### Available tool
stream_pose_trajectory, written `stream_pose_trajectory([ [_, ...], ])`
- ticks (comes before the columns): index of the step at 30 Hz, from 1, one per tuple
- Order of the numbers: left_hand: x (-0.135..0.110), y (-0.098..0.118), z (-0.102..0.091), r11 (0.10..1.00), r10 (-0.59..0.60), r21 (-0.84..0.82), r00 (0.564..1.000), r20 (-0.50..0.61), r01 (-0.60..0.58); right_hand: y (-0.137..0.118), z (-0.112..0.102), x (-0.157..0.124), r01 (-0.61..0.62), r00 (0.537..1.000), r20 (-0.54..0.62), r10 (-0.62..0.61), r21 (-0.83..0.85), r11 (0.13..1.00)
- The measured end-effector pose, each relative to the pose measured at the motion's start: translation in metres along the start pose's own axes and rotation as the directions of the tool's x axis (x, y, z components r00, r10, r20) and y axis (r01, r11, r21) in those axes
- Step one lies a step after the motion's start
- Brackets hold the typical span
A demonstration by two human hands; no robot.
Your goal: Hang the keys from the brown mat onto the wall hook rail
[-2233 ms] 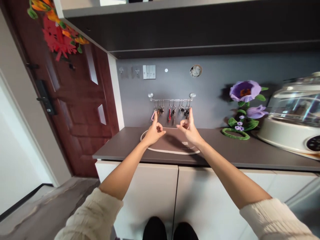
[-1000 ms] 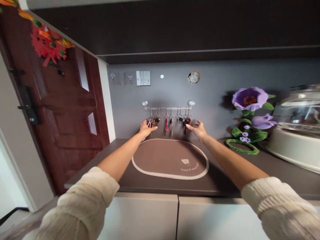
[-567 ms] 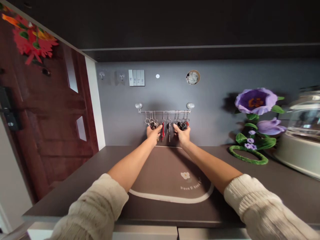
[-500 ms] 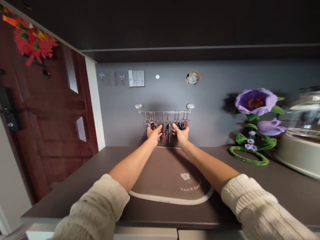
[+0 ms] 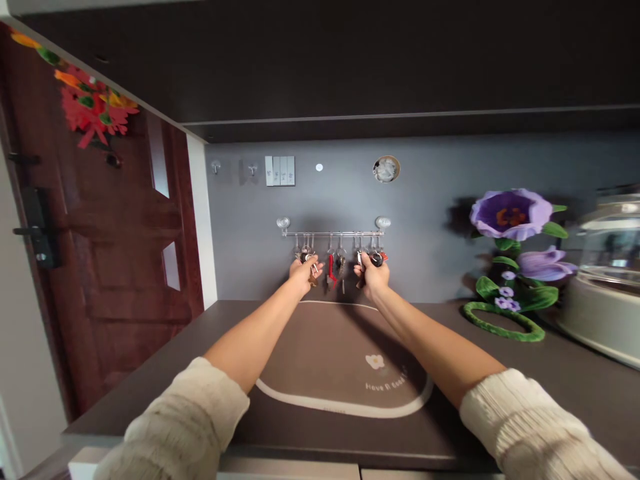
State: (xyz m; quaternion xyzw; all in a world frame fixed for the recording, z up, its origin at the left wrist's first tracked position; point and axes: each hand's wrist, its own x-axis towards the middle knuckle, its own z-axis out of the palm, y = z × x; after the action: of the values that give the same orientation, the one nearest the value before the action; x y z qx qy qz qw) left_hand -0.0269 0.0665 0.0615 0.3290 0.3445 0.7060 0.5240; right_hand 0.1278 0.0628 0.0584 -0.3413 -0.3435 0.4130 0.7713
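A clear rail (image 5: 333, 234) with hooks is fixed to the grey back wall, and several bunches of keys hang from it. At its left end my left hand (image 5: 303, 272) is closed on a bunch of keys (image 5: 311, 261), thumb on top. My right hand (image 5: 374, 273) grips keys (image 5: 360, 259) near the right end, beside a dark round fob (image 5: 377, 259) and a small red item (image 5: 384, 256). Between my hands hang a red key holder (image 5: 331, 269) and a set of metal keys (image 5: 342, 265), untouched.
A brown mat (image 5: 320, 360) with a pale border covers the counter below. Purple fabric flowers (image 5: 513, 215) and a pale appliance with a clear top (image 5: 603, 303) stand at right. A dark shelf (image 5: 350, 60) overhangs. The red-brown door (image 5: 130, 267) is at left.
My hands have moved slightly apart, left hand leftward and right hand rightward. The red holder and middle keys now hang more exposed. The whole view has shifted a little.
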Motion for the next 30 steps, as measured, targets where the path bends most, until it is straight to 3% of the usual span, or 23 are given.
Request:
stream_pose_trajectory([
  [4,-0.007,0.018,-0.004,1.000,-0.017,0.023,0.999,0.036,0.016,-0.017,0.000,-0.004,0.034,0.999,-0.015,-0.034,-0.027,0.999],
  [8,-0.013,0.040,0.000,0.979,-0.061,0.190,0.997,-0.044,0.069,-0.030,0.005,-0.004,0.023,0.998,-0.062,-0.031,-0.119,0.993],
  [12,-0.013,0.059,0.006,0.960,-0.107,0.251,0.991,-0.086,0.125,-0.043,0.013,0.000,0.059,0.996,-0.059,-0.070,-0.178,0.982],
  [16,-0.015,0.066,0.007,0.943,-0.066,0.317,0.990,-0.129,0.104,-0.059,0.021,0.005,0.088,0.995,-0.017,-0.093,-0.199,0.976],
  [19,-0.020,0.066,0.006,0.914,0.064,0.407,0.988,-0.142,0.000,-0.065,0.026,0.005,0.040,0.999,0.014,-0.038,-0.204,0.978],
  [22,-0.023,0.068,0.008,0.808,0.223,0.570,0.973,-0.064,-0.148,-0.064,0.028,0.004,0.006,0.999,0.044,0.004,-0.207,0.978],
  [27,-0.014,0.084,0.022,0.658,0.300,0.705,0.951,0.078,-0.266,-0.060,0.026,0.004,0.026,0.989,0.149,0.000,-0.172,0.985],
  [30,-0.007,0.091,0.031,0.601,0.371,0.706,0.913,0.168,-0.375,-0.066,0.020,0.000,0.063,0.964,0.268,-0.008,-0.199,0.978],
])
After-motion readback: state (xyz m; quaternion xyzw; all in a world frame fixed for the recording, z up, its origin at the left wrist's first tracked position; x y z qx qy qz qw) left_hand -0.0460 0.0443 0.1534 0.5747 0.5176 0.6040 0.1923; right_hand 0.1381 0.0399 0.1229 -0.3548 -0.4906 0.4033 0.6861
